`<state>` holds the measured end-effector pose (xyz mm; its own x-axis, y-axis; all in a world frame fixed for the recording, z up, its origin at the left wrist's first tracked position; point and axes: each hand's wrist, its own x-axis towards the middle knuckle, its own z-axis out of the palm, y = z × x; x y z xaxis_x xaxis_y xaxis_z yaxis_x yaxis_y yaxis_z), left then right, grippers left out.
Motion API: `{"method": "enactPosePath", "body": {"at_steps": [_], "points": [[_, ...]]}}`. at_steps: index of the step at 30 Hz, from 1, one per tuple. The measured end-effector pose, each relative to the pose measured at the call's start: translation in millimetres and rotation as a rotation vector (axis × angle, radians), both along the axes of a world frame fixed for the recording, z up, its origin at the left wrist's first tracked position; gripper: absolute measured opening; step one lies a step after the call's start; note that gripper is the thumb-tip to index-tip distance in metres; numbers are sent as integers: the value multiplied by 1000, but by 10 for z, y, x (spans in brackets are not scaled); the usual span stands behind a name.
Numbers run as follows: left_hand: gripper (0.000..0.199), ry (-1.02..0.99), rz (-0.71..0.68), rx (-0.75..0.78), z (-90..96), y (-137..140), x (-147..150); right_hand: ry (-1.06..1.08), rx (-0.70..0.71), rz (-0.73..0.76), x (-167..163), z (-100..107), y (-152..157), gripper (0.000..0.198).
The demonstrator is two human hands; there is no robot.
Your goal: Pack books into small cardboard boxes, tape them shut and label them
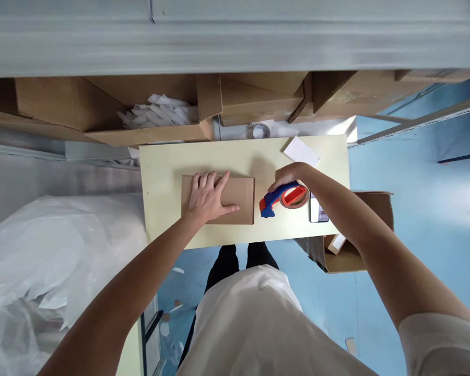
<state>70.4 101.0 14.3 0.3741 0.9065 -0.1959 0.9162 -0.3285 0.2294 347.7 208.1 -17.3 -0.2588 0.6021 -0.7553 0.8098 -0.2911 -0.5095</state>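
Note:
My left hand [208, 198] lies spread on top of a closed brown cardboard box [241, 193], its thumb stretched to the right. The box rests flat on a pale yellow table [164, 162]. My right hand [289, 175] is wrapped round the handle of a blue and red tape dispenser [272, 198] with a roll of tape in it. The dispenser's blue head is just right of the box, apart from its right edge. My right fingers are partly hidden behind the dispenser.
A phone [318, 210] and some white paper [302, 151] lie on the table's right. Behind it stands an open carton [149, 136] of white packets, beside a tape roll [261, 130]. Another open box [372, 209] is at the right, white plastic bags [62, 245] at the left.

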Motion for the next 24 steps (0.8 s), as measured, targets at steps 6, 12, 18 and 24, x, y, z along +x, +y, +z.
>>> {"method": "enactPosePath", "body": {"at_steps": [6,12,18,24], "points": [[102,29,-15,63,75,-106,-30,131,136,24,518,1558,-581,28],[97,20,16,105,53,-331,-6,236,849,-152,469,2669,-1094,45],[83,27,118,107,54,-511,16,-195,1347,-202,-70,2930,-207,50],[67,26,182,137,34,-632,-214,-390,1326,-32,-316,2726,617,48]]}}
